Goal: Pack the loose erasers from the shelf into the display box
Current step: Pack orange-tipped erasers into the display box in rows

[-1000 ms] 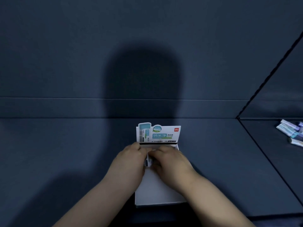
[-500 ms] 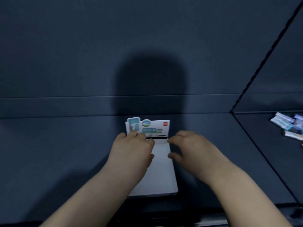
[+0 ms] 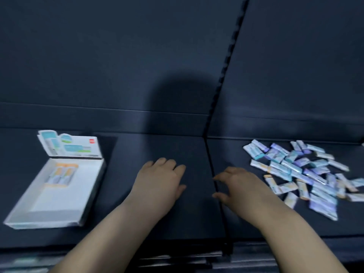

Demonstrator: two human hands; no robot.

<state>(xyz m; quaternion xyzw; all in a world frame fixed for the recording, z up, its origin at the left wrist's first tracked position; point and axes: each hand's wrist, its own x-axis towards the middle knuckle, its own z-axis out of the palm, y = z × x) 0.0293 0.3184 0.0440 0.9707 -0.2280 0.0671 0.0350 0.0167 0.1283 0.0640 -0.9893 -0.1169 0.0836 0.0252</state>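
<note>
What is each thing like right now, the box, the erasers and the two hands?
display box: flap upright, mostly unfilled.
packed erasers: a few, lying at the box's far end.
loose erasers: scattered heap on the shelf, unpacked.
left hand: relaxed, holds nothing.
right hand: loosely curled, holds nothing.

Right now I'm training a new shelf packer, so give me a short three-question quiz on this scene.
1. True or false: the display box already holds a few erasers.
2. The loose eraser pile lies to which side of the box? A) the person's left B) the person's right
3. Fill in: the left hand and right hand each hold ______.
Key: 1 true; 2 B; 3 nothing.
</note>
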